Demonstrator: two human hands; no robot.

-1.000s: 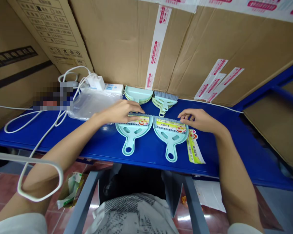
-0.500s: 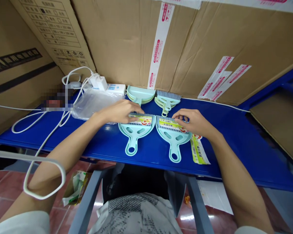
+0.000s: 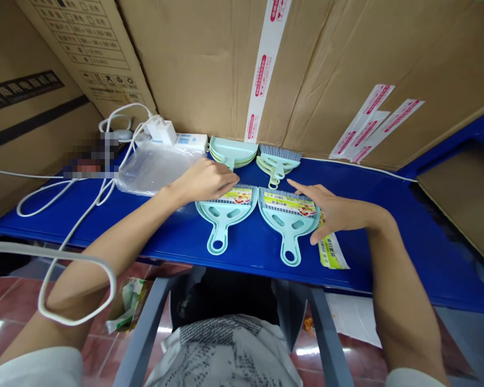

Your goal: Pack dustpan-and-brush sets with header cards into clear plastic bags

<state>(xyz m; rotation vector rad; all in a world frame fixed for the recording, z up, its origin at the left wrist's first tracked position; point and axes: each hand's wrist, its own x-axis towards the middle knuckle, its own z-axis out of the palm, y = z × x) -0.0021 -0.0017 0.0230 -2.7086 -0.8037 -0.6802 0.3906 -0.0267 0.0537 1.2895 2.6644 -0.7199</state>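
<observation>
Two light-green dustpans lie side by side on a blue table, each with a grey-bristled brush nested in it and a printed label card across the bristles. Over the upper left of the left dustpan (image 3: 220,220) is my left hand (image 3: 210,180), its fingers curled together; whatever is in them is hidden. My right hand (image 3: 339,210) is open at the right rim of the right dustpan (image 3: 287,231), thumb and fingers spread apart. The right label card (image 3: 288,203) shows fully; my left fingers partly cover the left label card (image 3: 242,194). Loose yellow-white label cards (image 3: 331,251) lie below my right hand.
Behind are stacked dustpans (image 3: 233,150) and stacked small brushes (image 3: 279,157). A clear plastic bag pile (image 3: 157,169), a white power strip (image 3: 191,141) and looping white cables (image 3: 75,231) occupy the left. A large cardboard box (image 3: 210,70) walls the back.
My right hand has come off the right label card and moved right and down, its fingers spreading. My left hand has lifted slightly, fingers curled. The view has shifted a little.
</observation>
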